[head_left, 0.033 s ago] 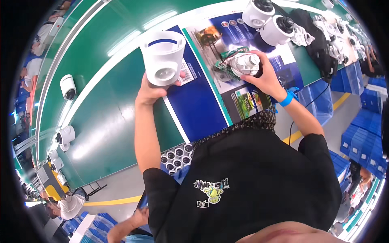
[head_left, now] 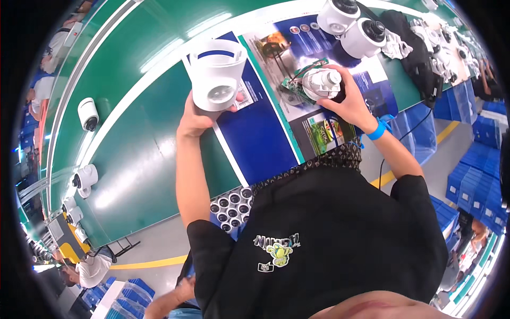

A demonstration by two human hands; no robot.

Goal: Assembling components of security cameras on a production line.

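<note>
My left hand [head_left: 194, 119] is closed round the lower end of a white plastic camera housing [head_left: 219, 74], a wide cup with a round flat spot on its side, lifted above the green table. To its right, my right hand [head_left: 351, 103] grips a white camera module [head_left: 320, 83] between thumb and fingers. A green circuit board [head_left: 295, 87] sticks out of the module's left side. The housing and the module are apart. Beneath both lies a printed blue and picture-covered sheet [head_left: 257, 143]. A blue band circles my right wrist.
Two white dome cameras [head_left: 364, 40] stand at the far right of the sheet, by a black cloth [head_left: 406, 48] and several white parts. More cameras [head_left: 88, 114] stand on the green table [head_left: 143, 154] at left. A tray of round lenses [head_left: 229, 210] sits below the table's edge.
The housing in my left hand has shifted slightly to the right and tilted a little. The module and circuit board in my right hand have turned slightly.
</note>
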